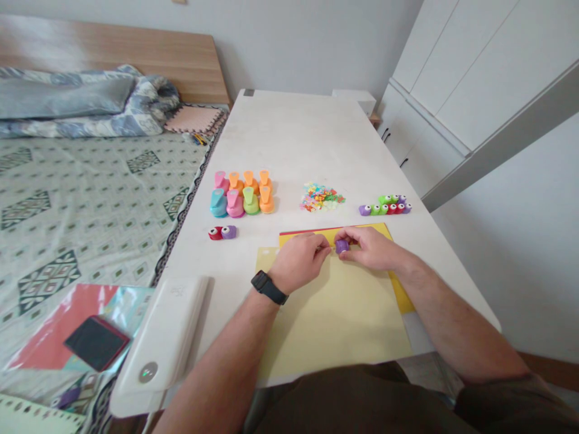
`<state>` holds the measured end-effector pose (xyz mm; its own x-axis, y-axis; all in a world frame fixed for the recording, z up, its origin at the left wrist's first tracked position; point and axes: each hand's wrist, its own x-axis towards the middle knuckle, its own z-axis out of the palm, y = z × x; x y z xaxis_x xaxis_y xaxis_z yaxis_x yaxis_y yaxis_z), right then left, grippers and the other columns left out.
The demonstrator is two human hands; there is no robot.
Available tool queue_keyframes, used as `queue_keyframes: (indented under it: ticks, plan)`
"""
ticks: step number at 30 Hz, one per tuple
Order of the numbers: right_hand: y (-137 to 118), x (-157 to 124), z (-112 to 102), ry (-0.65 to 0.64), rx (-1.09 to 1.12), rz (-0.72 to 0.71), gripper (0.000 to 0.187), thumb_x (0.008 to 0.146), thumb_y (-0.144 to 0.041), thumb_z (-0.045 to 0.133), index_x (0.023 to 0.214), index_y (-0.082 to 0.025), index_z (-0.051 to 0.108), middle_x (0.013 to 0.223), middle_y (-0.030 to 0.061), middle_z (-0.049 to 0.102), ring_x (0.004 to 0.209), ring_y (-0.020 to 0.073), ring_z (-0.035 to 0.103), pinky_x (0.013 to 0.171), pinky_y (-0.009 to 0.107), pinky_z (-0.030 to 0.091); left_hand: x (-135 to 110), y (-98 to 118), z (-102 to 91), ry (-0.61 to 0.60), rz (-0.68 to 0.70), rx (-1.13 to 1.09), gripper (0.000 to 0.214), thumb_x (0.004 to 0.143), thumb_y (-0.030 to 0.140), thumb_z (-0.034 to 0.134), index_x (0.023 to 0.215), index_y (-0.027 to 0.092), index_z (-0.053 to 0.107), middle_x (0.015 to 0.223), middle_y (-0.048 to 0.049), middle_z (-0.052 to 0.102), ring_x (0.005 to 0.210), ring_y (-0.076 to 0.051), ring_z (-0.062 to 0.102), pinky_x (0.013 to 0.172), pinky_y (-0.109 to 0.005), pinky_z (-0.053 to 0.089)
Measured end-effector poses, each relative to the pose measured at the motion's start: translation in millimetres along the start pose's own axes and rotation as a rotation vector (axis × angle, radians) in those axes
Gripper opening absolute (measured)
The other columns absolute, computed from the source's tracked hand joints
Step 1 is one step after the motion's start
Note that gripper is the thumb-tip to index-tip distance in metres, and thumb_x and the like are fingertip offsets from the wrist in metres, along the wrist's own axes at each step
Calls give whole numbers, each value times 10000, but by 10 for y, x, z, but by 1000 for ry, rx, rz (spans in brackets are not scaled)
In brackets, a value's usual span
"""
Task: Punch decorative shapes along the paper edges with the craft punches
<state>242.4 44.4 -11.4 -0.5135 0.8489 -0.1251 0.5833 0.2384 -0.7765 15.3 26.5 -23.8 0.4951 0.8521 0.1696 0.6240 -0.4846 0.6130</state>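
Right hand (368, 246) is holding a purple punch (342, 247) between thumb and fingers, at the far edge of a pale yellow sheet (339, 319) lying on the desk (289, 138). Left hand (298, 256) is bunching its fingertips narrow, just left of the punch; whether they are gripping paper, cannot tell. Punch is probably feeling light, stiff, smooth: best taking it by its sides. Sheet is likely creasing easily.
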Motion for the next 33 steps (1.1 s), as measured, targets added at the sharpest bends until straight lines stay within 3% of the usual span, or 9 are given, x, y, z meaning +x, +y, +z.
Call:
queue_keyframes:
  ticks: [16,24,30,33]
  plan:
    - [-30,1,22,39,12,15,222,788,-222,728,1004,-190,689,929,28,733,844,183,661,783,304,492,2,24,-34,5,-23,3,188,979,272,547,866,195,675,874,-46,726,814,-184,659,725,-291,473]
    - [-20,-4,10,2,8,-10,221,804,-228,717,1018,-189,681,933,31,724,847,188,655,781,311,487,-5,65,-59,-9,-35,24,315,942,491,622,1004,194,708,947,-63,736,864,-210,675,722,-302,479]
    - [-20,-15,3,-4,8,-11,227,794,-219,724,1016,-193,683,911,20,719,829,181,644,771,303,484,1,62,-61,-40,-16,30,215,980,365,570,982,201,710,930,-55,741,878,-207,684,761,-309,489]
    - [-8,-16,3,-3,12,-15,234,790,-216,725,1020,-193,688,919,21,723,834,184,646,776,305,488,7,80,-67,-51,-26,18,273,994,413,547,994,198,714,950,-67,747,894,-214,692,769,-317,503]
